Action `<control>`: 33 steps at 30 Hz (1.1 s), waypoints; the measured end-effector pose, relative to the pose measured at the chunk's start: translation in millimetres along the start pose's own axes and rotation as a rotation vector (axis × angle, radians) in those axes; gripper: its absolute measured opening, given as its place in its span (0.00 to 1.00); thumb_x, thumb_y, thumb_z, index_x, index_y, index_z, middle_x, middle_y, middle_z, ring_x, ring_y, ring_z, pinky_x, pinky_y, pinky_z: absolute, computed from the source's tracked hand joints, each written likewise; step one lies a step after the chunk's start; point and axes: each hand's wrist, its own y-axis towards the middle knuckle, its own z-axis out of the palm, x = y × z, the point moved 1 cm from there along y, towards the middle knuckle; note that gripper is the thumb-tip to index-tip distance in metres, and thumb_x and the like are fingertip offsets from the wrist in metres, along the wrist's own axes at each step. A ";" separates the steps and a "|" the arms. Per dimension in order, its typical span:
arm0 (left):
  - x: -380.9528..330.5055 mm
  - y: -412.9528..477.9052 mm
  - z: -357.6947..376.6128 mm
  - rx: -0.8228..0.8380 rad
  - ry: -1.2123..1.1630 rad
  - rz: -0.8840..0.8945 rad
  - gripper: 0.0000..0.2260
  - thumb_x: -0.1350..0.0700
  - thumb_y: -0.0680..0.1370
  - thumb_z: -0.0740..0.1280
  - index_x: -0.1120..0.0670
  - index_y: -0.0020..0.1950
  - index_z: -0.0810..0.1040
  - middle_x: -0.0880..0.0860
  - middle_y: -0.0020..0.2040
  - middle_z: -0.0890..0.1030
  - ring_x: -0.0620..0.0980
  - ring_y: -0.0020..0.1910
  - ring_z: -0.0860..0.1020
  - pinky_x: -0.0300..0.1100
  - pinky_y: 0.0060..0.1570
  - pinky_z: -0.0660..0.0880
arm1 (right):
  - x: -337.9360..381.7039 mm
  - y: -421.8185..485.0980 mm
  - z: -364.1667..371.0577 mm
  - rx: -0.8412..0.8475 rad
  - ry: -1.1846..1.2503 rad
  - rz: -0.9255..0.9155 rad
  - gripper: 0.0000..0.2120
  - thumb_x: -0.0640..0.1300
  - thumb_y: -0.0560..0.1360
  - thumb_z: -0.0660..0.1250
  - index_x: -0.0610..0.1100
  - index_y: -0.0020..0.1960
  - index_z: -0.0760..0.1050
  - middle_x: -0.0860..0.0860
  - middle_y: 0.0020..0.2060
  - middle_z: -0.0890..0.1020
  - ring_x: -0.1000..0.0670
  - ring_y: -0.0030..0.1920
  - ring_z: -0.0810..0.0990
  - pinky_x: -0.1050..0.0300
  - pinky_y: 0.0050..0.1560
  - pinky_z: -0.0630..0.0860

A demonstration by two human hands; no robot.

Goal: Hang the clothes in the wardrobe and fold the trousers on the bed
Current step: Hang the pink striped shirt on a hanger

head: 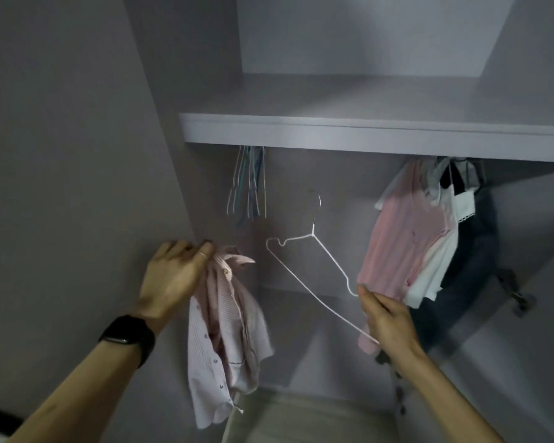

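Observation:
My left hand (173,273) grips a pale pink striped button shirt (224,340) by its collar, and the shirt hangs down bunched in front of the open wardrobe. My right hand (386,318) holds a white wire hanger (307,270) by one lower corner. The hanger is tilted, with its hook pointing up toward the shelf. Hanger and shirt are apart, with a gap between them.
Several bare hangers (248,183) hang at the left under the wardrobe shelf (365,132). At the right hang a pink top (403,238), a white garment (442,260) and dark clothes (474,251). A door hinge (515,292) sits at the right side.

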 end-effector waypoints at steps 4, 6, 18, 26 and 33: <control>-52.0 3.7 -4.5 0.245 -0.141 -0.003 0.36 0.61 0.79 0.63 0.47 0.83 0.51 0.56 0.50 0.78 0.61 0.52 0.76 0.48 0.48 0.73 | 36.3 -12.9 0.3 0.050 0.255 0.007 0.24 0.42 0.80 0.67 0.50 0.30 0.60 0.55 0.24 0.58 0.56 0.25 0.55 0.60 0.27 0.50; -73.3 7.1 -1.7 0.229 -0.157 0.059 0.39 0.64 0.78 0.61 0.48 0.83 0.42 0.56 0.48 0.77 0.59 0.49 0.74 0.49 0.52 0.70 | 48.9 -16.1 -1.0 0.091 0.325 0.025 0.24 0.43 0.80 0.67 0.49 0.30 0.60 0.55 0.23 0.58 0.56 0.23 0.54 0.57 0.28 0.48; -100.5 24.3 27.0 -0.015 -0.132 0.441 0.19 0.62 0.68 0.61 0.55 0.53 0.85 0.49 0.35 0.83 0.53 0.41 0.82 0.40 0.36 0.77 | 37.7 -4.9 -26.2 0.388 -0.053 0.086 0.18 0.55 0.77 0.68 0.42 0.58 0.77 0.46 0.43 0.86 0.49 0.34 0.80 0.59 0.34 0.71; -155.4 34.2 31.9 -0.006 -0.262 0.457 0.28 0.63 0.70 0.59 0.55 0.70 0.77 0.49 0.33 0.79 0.54 0.37 0.78 0.42 0.35 0.76 | 83.7 61.5 -34.9 0.168 0.165 0.200 0.12 0.48 0.84 0.61 0.46 0.43 0.73 0.55 0.24 0.64 0.58 0.21 0.57 0.66 0.19 0.51; -152.1 63.3 29.7 0.330 -0.647 0.054 0.40 0.57 0.79 0.62 0.37 0.78 0.36 0.53 0.45 0.79 0.59 0.44 0.78 0.54 0.49 0.77 | 52.8 30.1 -37.8 0.036 -0.335 -0.314 0.13 0.57 0.75 0.73 0.59 0.58 0.78 0.61 0.40 0.78 0.63 0.39 0.76 0.67 0.42 0.73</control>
